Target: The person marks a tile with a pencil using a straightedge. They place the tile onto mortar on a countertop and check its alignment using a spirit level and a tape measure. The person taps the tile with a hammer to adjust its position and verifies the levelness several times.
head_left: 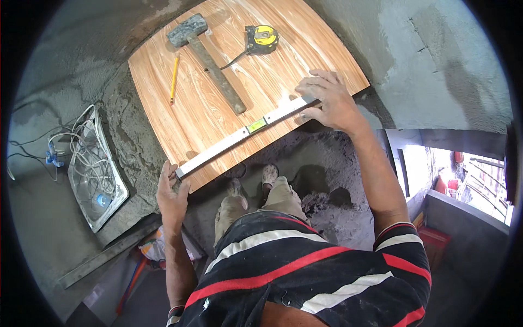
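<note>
A silver spirit level (218,154) with a green vial lies slantwise along the near edge of a wood-grain panel (297,41). My left hand (172,197) is at its left end, fingertips against the end and thumb at the panel's edge. Around the right end, my right hand (332,103) has its fingers on the far side and its thumb on the near side. Beyond the level rest a club hammer (212,71) with a wooden handle, a yellow and black tape measure (263,39) with its tape end out, and a yellow pencil (175,79).
Left of the panel, a white-rimmed basin (121,185) holds tangled pale cables. Rough grey cement walls (403,60) surround the panel. Below it, my feet stand on a dusty floor (348,218). A bright opening (474,180) shows at the right, and a long bar (103,261) lies lower left.
</note>
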A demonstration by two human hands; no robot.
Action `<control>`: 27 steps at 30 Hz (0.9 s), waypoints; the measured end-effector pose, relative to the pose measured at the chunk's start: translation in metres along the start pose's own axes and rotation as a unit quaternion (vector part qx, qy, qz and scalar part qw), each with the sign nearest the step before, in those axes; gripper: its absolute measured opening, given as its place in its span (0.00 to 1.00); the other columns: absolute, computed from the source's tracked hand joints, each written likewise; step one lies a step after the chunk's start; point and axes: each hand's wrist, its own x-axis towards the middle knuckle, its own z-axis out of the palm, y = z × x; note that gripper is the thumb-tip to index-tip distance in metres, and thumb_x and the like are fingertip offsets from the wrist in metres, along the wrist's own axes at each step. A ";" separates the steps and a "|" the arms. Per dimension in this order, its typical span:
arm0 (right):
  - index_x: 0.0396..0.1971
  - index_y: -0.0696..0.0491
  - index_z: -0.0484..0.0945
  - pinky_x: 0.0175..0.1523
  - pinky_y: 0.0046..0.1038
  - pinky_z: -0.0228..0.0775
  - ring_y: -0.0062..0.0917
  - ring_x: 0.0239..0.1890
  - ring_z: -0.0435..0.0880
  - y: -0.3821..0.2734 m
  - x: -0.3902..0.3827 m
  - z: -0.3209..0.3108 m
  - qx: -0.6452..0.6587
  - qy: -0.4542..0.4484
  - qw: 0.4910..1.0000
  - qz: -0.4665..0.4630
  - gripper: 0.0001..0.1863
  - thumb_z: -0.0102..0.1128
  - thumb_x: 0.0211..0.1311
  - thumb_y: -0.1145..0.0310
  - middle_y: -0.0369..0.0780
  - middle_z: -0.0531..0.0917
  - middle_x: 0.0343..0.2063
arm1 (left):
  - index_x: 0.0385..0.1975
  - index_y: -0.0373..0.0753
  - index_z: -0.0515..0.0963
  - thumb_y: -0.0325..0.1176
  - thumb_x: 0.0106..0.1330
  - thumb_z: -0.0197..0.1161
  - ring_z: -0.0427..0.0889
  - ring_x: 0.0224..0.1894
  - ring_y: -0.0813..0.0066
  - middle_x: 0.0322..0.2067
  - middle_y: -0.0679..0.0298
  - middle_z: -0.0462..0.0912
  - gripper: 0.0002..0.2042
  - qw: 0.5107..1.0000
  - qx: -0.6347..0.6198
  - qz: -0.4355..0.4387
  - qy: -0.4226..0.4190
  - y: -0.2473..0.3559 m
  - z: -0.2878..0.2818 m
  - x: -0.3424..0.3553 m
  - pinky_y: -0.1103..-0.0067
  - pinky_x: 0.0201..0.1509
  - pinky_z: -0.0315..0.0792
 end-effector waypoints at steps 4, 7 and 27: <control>0.50 0.49 0.87 0.73 0.42 0.56 0.37 0.68 0.72 0.005 -0.002 -0.004 -0.002 0.056 0.998 -0.002 0.30 0.81 0.44 0.56 0.35 0.85 0.55 | 0.72 0.30 0.64 0.21 0.63 0.66 0.81 0.60 0.61 0.60 0.46 0.80 0.35 1.000 0.002 -0.010 0.014 0.005 0.003 0.000 0.69 0.66 0.74; 0.48 0.51 0.87 0.72 0.40 0.60 0.37 0.66 0.75 0.016 -0.001 -0.007 0.015 0.125 0.992 -0.013 0.28 0.81 0.45 0.56 0.36 0.87 0.51 | 0.73 0.31 0.64 0.21 0.63 0.67 0.81 0.60 0.62 0.60 0.47 0.79 0.35 1.000 -0.005 -0.010 0.014 0.005 0.003 0.000 0.70 0.66 0.74; 0.43 0.57 0.86 0.45 0.28 0.78 0.30 0.36 0.88 -0.047 0.067 -0.016 0.233 0.171 0.952 0.098 0.13 0.71 0.64 0.66 0.44 0.89 0.35 | 0.74 0.28 0.59 0.24 0.59 0.71 0.76 0.65 0.62 0.63 0.45 0.77 0.41 0.998 -0.020 0.010 -0.060 0.012 -0.013 0.003 0.67 0.72 0.68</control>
